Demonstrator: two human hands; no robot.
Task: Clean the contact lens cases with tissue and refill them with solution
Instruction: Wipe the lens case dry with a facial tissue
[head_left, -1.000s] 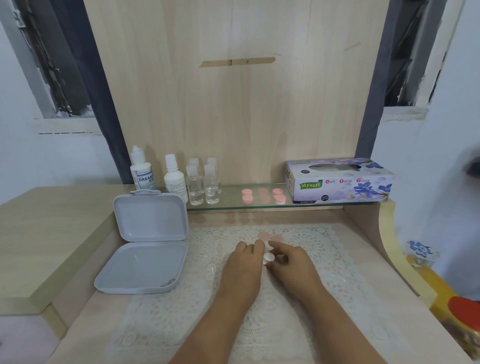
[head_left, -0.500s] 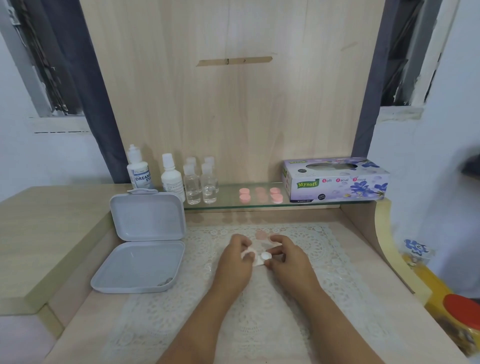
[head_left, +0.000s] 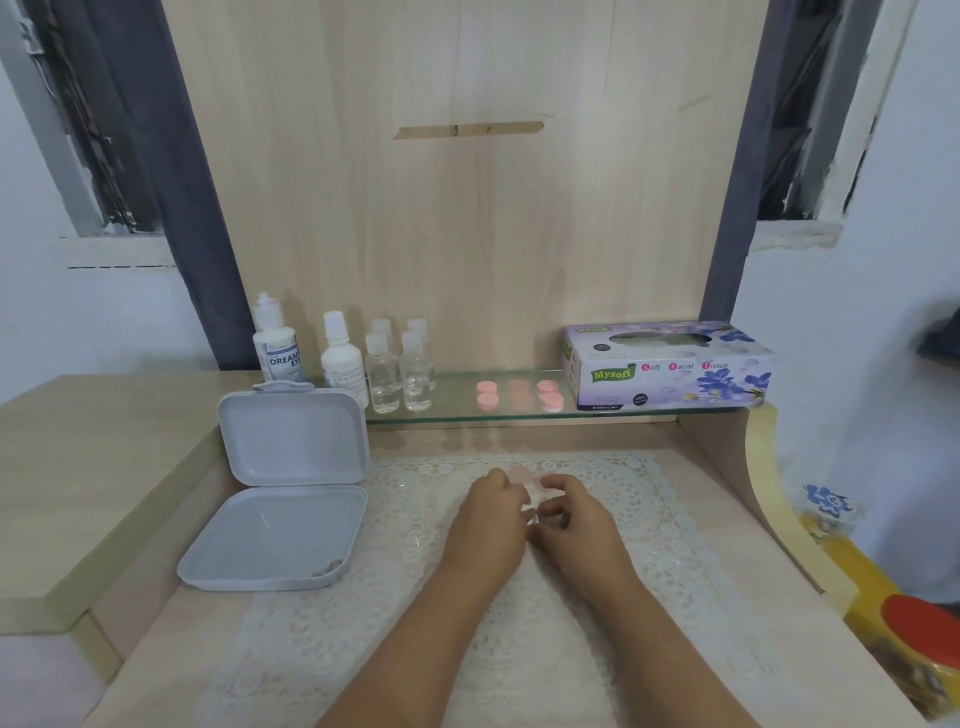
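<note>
Two hands meet over the lace mat (head_left: 644, 525) on the worktop (head_left: 171, 644). The left hand (head_left: 488, 519) and right hand (head_left: 574, 519) each close a narrow, curled-finger grip on one small pale-pink contact lens case (head_left: 524, 480) between them, mostly hidden by the fingers. Beyond the grip, on the glass shelf (head_left: 457, 410): six pink case caps (head_left: 487, 393) (three pairs; the middle pair paler), four clear small bottles (head_left: 383, 382), two white solution bottles (head_left: 274, 348), and one tissue box (head_left: 665, 366) beyond and to the right. Left of the grip lies one open grey box (head_left: 280, 488), lid upright. Compared with half a second ago, the white cap seen between the fingertips is no longer visible, and the fingers have closed further round the case; the shelf items are unchanged.
</note>
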